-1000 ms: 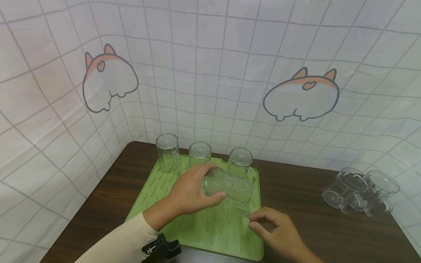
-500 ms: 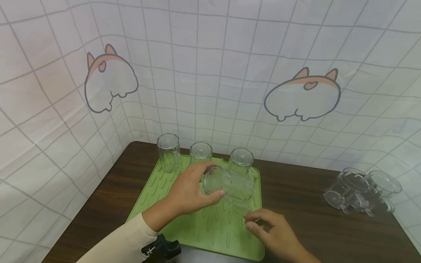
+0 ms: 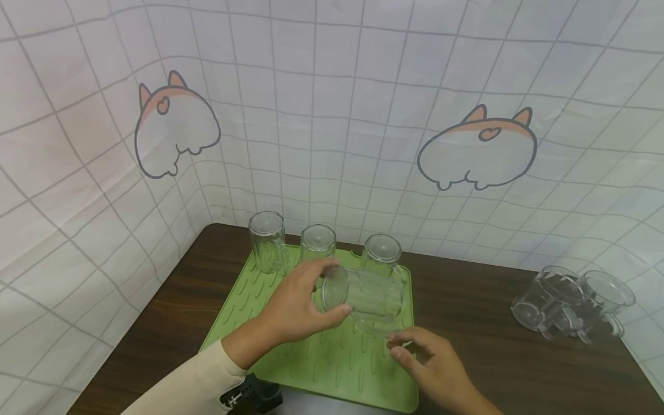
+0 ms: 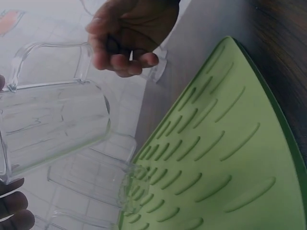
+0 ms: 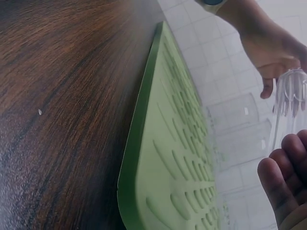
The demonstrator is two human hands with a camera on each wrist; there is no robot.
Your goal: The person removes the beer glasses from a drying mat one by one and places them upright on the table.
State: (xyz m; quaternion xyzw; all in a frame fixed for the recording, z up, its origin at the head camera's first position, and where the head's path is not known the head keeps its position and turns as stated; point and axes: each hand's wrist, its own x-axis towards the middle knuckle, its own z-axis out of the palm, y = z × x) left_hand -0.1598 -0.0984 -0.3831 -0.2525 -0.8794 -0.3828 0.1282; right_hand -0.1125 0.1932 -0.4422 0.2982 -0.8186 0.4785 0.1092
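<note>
Head view, left fingers [image 3: 317,268] gripping one glass mug [image 3: 377,295], right fingers [image 3: 422,339] loosely bent nearby, three upturned mugs [image 3: 318,240] behind.

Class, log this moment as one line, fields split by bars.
left grip: holds glass mug sideways | right grip: near its handle | green mat: three mugs standing at back

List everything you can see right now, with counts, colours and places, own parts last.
Clear glass handled mug: 1, colourless, tilted above the mat
Clear glass mugs in a row: 3, colourless, mat's far side
Clear glass mugs at right: at least 2, colourless, overlapping, on the table
Rectangular ridged mat: 1, green, on the table
Wood-grain table: 1, dark brown, beneath
Grid-patterned sheet: white and grey, around the table, two cartoon animals printed
Left hand: 1, gripping the tilted mug; cream sleeve
Right hand: 1, by that mug's handle
</note>
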